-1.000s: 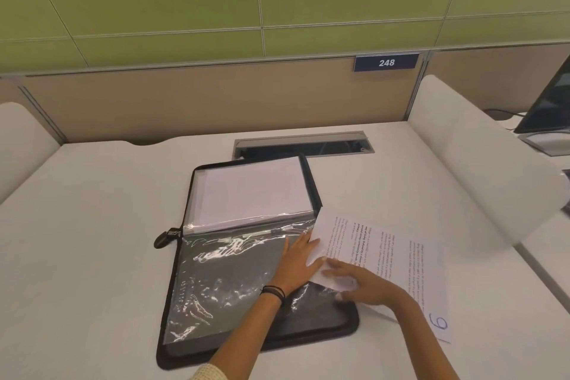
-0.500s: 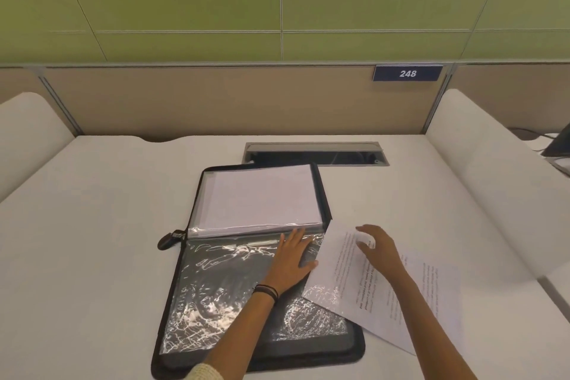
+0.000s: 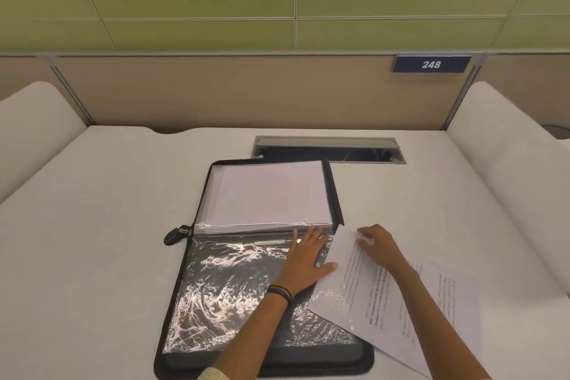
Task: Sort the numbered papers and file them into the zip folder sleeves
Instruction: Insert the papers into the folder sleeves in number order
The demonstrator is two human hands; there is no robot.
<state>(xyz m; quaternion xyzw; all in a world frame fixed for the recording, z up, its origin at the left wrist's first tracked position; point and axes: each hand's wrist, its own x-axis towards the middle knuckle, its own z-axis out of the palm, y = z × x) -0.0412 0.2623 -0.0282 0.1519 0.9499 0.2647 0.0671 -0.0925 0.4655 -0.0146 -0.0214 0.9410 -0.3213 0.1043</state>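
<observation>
A: Head view: where does the white printed paper sheet (image 3: 385, 296) lie?

B: Skewed on the desk (image 3: 108, 225), its long axis running from the open black zip folder (image 3: 185, 271) out to the near right. One corner already sits under the crinkled clear plastic sleeve (image 3: 234, 281).

A: And the hands?

B: The right hand (image 3: 381, 245) rests on the sheet's far corner, fingers spread, gripping nothing. The left hand (image 3: 308, 259) lies flat and open on the sleeve's right edge, so the right is nearer to push leftward, I'd judge.

— What sort of place?
— An office carrel: beige partition panel (image 3: 246, 92), navy "248" number plate (image 3: 431, 64), grey cable hatch (image 3: 327, 142) in the white desk (image 3: 92, 225), beyond both hands.
</observation>
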